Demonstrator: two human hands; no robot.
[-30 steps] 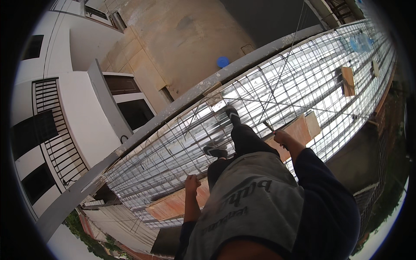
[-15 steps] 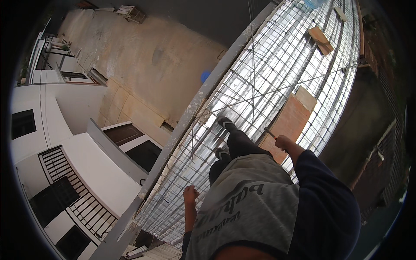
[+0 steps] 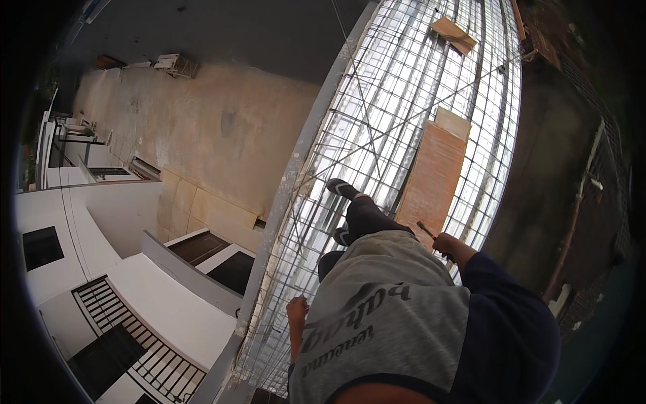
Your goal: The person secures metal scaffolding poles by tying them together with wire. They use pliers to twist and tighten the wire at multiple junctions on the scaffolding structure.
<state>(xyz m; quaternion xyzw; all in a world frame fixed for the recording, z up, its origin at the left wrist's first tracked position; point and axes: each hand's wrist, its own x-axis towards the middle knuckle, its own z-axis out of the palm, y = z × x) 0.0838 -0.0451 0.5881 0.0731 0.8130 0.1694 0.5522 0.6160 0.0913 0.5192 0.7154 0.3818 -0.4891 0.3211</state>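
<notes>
My right hand (image 3: 444, 245) is wrapped around a short, slim hand tool (image 3: 424, 229). The tool's narrow end points up and left over a reddish-brown plywood board (image 3: 434, 176); its exact kind is too small to tell. Low on my left side hangs my left hand (image 3: 297, 308), fingers loosely curled, with nothing visible in them. It is above a grid of steel reinforcing bars (image 3: 377, 128), apart from it as far as I can see. Under the bars lies shiny, ribbed metal decking. My feet, in dark sandals (image 3: 342, 189) with pale straps, are on the grid.
A smaller wooden board (image 3: 454, 35) lies farther along the bars. Left of the deck runs a grey concrete edge (image 3: 294, 158), with a drop to a paved yard (image 3: 222, 128) and a white house (image 3: 128, 222). The right side also drops away, toward a dark roof (image 3: 599, 249).
The view has shifted forward and turned, bringing the plywood board closer beside me. My right hand still grips the tool, and my left hand has swung slightly.
</notes>
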